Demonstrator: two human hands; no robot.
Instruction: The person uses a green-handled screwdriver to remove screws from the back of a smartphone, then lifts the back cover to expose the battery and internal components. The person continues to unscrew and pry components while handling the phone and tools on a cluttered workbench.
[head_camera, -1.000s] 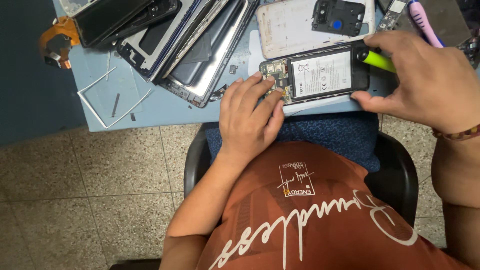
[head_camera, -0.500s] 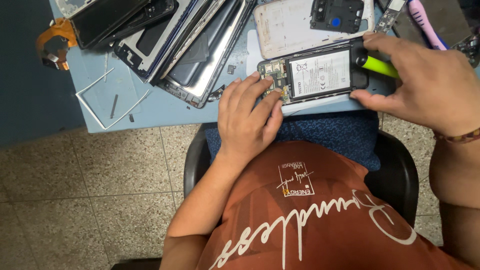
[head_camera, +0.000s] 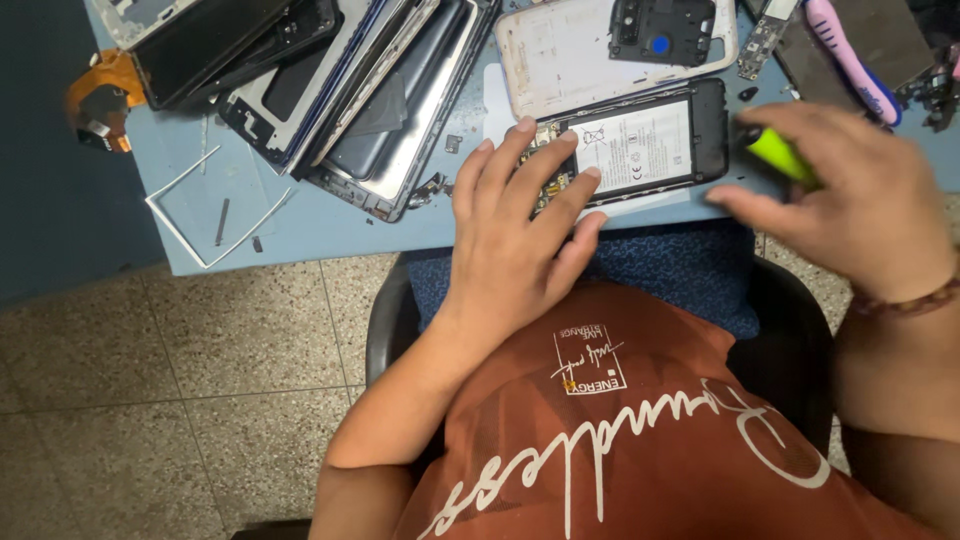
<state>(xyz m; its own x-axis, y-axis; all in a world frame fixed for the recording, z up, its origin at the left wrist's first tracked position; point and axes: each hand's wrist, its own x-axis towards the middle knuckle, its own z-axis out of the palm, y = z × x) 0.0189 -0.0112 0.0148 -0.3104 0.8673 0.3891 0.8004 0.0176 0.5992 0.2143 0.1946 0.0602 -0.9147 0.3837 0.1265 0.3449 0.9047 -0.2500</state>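
Observation:
An opened black phone (head_camera: 668, 140) with its battery showing lies flat at the front edge of the blue table (head_camera: 330, 225). My left hand (head_camera: 520, 225) rests on the phone's left end, fingers spread over the circuit board. My right hand (head_camera: 850, 205) is just right of the phone, blurred, closed around a bright green tool (head_camera: 778, 152) whose tip points toward the phone's right end.
A white phone back cover (head_camera: 580, 50) with a black camera part lies behind the phone. Several stacked phone frames and screens (head_camera: 340, 80) fill the table's left. A white bezel frame (head_camera: 215, 210), an orange flex cable (head_camera: 100, 95) and a pink tool (head_camera: 850, 55) lie around.
My right hand with the green tool has drawn back to the right, off the phone's end. My left hand has spread its fingers flatter over the phone's left end.

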